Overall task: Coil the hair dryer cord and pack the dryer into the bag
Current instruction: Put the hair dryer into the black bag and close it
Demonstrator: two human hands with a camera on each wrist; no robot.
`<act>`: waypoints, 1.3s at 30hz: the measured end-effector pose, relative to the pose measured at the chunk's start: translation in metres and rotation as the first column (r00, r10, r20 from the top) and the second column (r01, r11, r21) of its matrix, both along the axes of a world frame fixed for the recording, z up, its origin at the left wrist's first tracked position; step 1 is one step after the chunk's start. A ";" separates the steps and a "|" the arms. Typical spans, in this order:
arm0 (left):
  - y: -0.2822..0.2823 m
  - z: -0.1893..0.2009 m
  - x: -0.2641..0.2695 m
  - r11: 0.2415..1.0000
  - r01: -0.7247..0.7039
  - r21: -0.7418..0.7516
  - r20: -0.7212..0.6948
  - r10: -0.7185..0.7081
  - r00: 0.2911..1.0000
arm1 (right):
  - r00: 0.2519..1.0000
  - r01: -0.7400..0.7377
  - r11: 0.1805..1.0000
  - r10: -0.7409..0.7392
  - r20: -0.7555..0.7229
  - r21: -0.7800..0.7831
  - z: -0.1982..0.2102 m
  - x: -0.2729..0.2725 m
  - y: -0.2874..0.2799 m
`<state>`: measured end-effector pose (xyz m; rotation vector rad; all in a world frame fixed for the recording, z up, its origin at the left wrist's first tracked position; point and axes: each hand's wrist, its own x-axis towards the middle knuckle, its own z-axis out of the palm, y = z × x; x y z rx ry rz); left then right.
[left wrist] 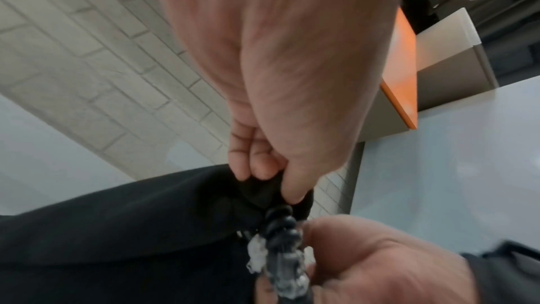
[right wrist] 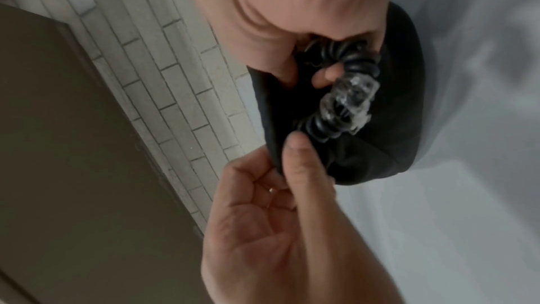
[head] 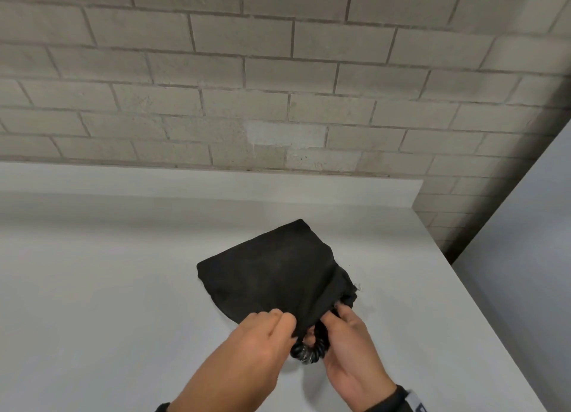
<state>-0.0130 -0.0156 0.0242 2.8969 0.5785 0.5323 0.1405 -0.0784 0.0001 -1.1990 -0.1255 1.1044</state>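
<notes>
A black cloth bag [head: 272, 269] lies bulging on the white table [head: 108, 288]; the dryer itself is hidden from view. My left hand [head: 278, 323] pinches the left rim of the bag's mouth between thumb and fingers [left wrist: 263, 175]. A loop of black coiled cord [head: 309, 351], partly wrapped in clear plastic [right wrist: 347, 94], sticks out of the mouth toward me. My right hand [head: 338, 314] is at the right side of the mouth, its thumb and a fingertip [right wrist: 330, 75] curled round the cord against the bag [right wrist: 380, 147].
A grey brick wall [head: 278, 87] rises behind the table. The table's right edge [head: 457, 275] runs diagonally, with a pale panel [head: 525, 257] beyond it. The left wrist view shows an orange-edged box [left wrist: 403, 77] off to one side.
</notes>
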 end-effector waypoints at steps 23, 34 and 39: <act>0.002 -0.017 -0.009 0.926 -0.022 -0.378 -0.058 0.001 0.998 | 0.677 -0.399 0.814 0.572 0.463 -0.422 -0.041 -0.012 0.022; 0.014 -0.041 -0.038 0.607 -0.235 -0.759 -0.229 0.088 0.969 | 0.289 -0.349 0.748 0.659 0.694 -0.565 -0.036 0.001 -0.034; 0.015 -0.057 -0.046 0.453 -0.488 -0.746 -0.427 0.237 0.873 | 0.374 -0.194 0.879 0.478 0.795 -0.436 -0.025 0.030 -0.065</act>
